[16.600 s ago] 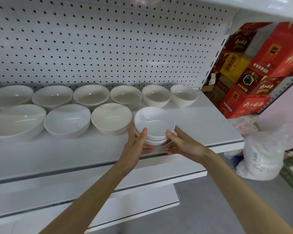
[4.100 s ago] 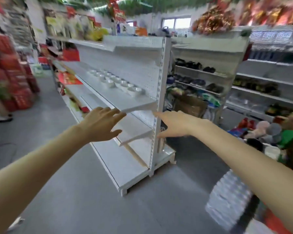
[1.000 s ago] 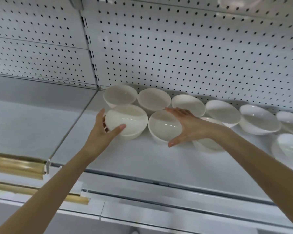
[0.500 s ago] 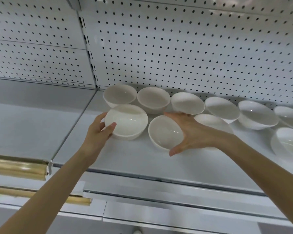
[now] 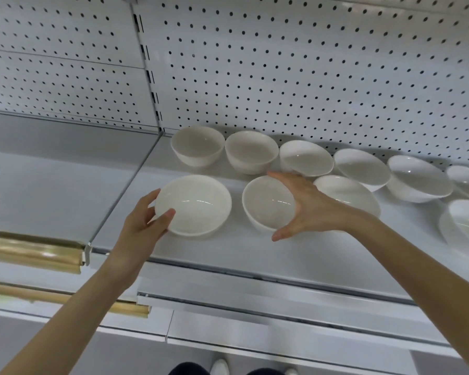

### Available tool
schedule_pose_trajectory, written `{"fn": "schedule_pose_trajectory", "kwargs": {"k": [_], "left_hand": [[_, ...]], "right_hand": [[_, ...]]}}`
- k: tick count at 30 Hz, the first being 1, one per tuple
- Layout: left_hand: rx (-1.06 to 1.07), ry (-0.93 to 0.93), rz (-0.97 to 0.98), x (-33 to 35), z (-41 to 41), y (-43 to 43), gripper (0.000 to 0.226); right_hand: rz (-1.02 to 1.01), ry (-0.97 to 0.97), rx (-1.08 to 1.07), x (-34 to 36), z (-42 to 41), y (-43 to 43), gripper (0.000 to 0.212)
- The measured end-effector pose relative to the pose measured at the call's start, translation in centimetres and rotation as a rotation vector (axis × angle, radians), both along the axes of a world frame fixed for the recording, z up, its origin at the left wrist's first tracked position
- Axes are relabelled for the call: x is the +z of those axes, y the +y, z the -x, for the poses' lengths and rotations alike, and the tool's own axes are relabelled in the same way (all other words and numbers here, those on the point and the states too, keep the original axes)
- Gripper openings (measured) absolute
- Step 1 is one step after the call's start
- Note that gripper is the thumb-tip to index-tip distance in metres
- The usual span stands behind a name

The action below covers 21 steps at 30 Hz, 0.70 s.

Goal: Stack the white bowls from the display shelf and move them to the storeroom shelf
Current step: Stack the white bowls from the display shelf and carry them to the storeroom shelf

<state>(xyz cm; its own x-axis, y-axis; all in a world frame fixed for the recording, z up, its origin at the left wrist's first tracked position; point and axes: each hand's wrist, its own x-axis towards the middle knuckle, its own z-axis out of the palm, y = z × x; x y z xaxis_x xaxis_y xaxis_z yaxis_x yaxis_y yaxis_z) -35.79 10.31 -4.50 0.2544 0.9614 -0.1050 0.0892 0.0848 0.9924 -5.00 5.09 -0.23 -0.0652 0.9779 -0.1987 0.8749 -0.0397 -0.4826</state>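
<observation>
Several white bowls stand in two rows on a white display shelf (image 5: 228,255). My left hand (image 5: 144,226) grips the front-left bowl (image 5: 195,204) at its left rim, thumb on the near side. My right hand (image 5: 306,207) curls round the right side of the second front bowl (image 5: 266,204), which is tilted towards the left, thumb below and fingers over its far rim. A third front bowl (image 5: 349,193) lies partly behind my right wrist. The back row starts with a bowl (image 5: 198,144) near the shelf upright.
A white pegboard panel (image 5: 309,71) backs the shelf. To the left is a neighbouring shelf section (image 5: 52,185) with gold-coloured edge strips (image 5: 30,253). More bowls (image 5: 420,177) run on to the right. Lower shelves and my shoes (image 5: 220,368) show below.
My right hand has closed round the second front bowl and tipped it to the left. My left hand has tightened its hold on the front-left bowl, which has shifted slightly leftwards.
</observation>
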Motion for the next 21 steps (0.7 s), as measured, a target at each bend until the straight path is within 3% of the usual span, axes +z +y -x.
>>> {"fn": "schedule_pose_trajectory", "kwargs": {"k": [7,12,17,21], "left_hand": [[0.034,-0.13,0.039,0.1,-0.3,-1.0,0.036],[0.028,-0.208,0.104,0.2,-1.7,-1.5,0.038],[-0.026,-0.179,0.082,-0.2,-2.8,-1.8,0.048],[-0.026,-0.099,0.009,0.0,-2.1,-1.6,0.079]], "right_hand": [[-0.022,0.242,-0.096,2.3,0.0,-0.1,0.116],[-0.151,0.343,-0.067,5.3,2.9,0.7,0.12],[-0.127,0.265,0.086,5.6,7.2,2.1,0.128],[-0.105,0.188,0.136,4.9,8.9,2.6,0.122]]}}
